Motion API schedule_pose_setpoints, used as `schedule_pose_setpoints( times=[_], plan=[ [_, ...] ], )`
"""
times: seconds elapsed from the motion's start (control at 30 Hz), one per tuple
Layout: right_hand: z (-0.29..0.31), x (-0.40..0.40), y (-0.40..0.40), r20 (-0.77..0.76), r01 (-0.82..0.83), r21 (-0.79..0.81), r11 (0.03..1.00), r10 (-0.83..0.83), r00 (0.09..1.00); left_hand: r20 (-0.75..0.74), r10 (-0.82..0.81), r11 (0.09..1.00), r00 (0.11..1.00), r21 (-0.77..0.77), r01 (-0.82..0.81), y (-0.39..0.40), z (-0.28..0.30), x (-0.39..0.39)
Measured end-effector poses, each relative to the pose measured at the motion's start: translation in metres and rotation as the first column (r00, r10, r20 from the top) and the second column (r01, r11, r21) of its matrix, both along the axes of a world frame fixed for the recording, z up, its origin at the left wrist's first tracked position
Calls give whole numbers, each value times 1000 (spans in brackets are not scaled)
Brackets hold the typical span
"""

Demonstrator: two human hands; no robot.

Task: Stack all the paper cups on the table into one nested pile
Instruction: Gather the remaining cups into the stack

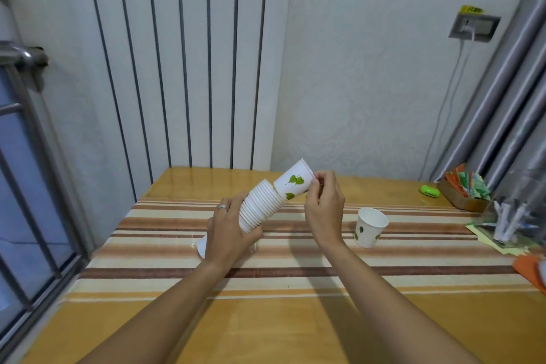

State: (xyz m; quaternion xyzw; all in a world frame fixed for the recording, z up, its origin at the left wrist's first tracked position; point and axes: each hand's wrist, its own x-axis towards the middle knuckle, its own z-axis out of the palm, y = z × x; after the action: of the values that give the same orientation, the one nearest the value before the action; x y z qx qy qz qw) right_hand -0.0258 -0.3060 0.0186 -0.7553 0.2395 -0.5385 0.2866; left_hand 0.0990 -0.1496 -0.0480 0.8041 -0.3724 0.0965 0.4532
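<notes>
My left hand [229, 227] grips a long nested pile of white paper cups [260, 205], tilted up to the right above the table; the pile's bottom end shows below my palm. A white cup with green leaves [292, 182] is partly pushed into the pile's upper end. My right hand [323, 205] pinches that cup's rim with its fingertips. One more leaf-printed cup [369, 227] stands upright and alone on the striped cloth, to the right of my right wrist.
The wooden table [266, 328] carries a striped cloth [295, 269]. A green small object [430, 191] and a box of coloured paper [465, 190] sit at the far right, with a clear holder [511, 216] beside them. A barred window is on the left.
</notes>
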Motion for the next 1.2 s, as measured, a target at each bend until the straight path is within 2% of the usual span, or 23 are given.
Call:
schedule_pose_setpoints(
  times=[0.13, 0.27, 0.37, 0.57, 0.73, 0.9, 1.03, 1.1, 1.2],
  plan=[
    [-2, 3, 10, -37, -86, -32, 996, 85, 996, -8, -49, 999, 999, -15, 49, 0, -3, -2],
    [-8, 1, 19, -155, -249, -123, 961, 230, 961, -79, -99, 991, 992, -92, 92, -3, 1, -9],
    [-11, 1, 25, -158, -243, -164, 956, 218, 963, -104, -112, 985, 988, -141, 97, -6, 3, -13],
    [-15, -1, 29, -147, -235, -145, 961, 214, 966, -116, -123, 976, 986, -192, 99, -7, 0, -13],
    [-11, -9, 31, -84, -235, -133, 963, 226, 971, -162, -195, 956, 967, -250, 151, -12, 8, -25],
    [-10, -26, 18, -7, -71, -127, 989, 70, 997, -179, -268, 945, 947, -238, 223, -22, 9, -39],
    [-27, -45, -18, -90, 123, -81, 989, -131, 987, -154, -276, 946, 949, -215, 241, -31, 6, -46],
    [-38, -57, -38, -179, 269, -86, 959, -281, 943, -127, -283, 944, 951, -210, 253, -37, 4, -48],
    [-57, -74, -61, -363, 458, -118, 881, -467, 806, -132, -276, 949, 952, -196, 248, -44, 2, -51]
  ],
)
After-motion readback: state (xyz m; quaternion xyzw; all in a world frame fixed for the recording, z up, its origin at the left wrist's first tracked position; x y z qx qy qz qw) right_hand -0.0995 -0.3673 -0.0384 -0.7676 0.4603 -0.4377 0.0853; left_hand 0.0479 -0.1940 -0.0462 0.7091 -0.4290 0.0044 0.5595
